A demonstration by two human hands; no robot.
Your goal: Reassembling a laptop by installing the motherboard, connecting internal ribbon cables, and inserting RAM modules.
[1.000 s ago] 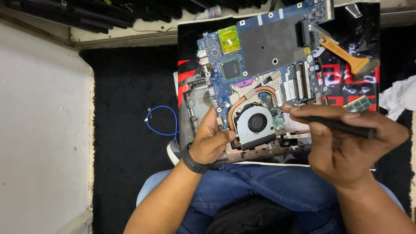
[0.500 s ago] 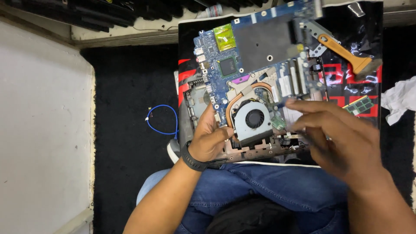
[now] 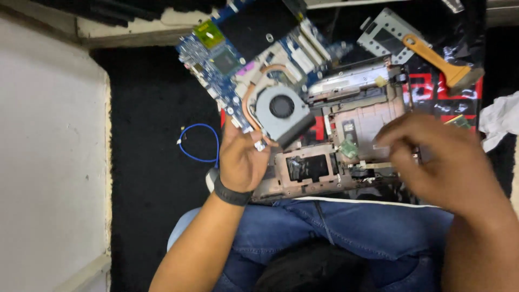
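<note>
Left hand [image 3: 241,162] fingers pinch the blue motherboard [image 3: 254,59] by its fan [image 3: 281,108] corner, tilting it off the laptop base [image 3: 346,146] on the lap. Right hand [image 3: 443,162] hovers blurred; grip unclear. A one-corner hold could let the board slip or flex.

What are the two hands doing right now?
Left hand: shut on the blue circuit board, lifting it.
Right hand: blurred, cannot tell.

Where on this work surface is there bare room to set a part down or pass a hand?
The black mat is bare between the white panel and the motherboard, apart from a blue wire loop. Crowded: the left hand lifts the motherboard off the laptop base; the right hand, brush and metal bracket fill the right.
</note>
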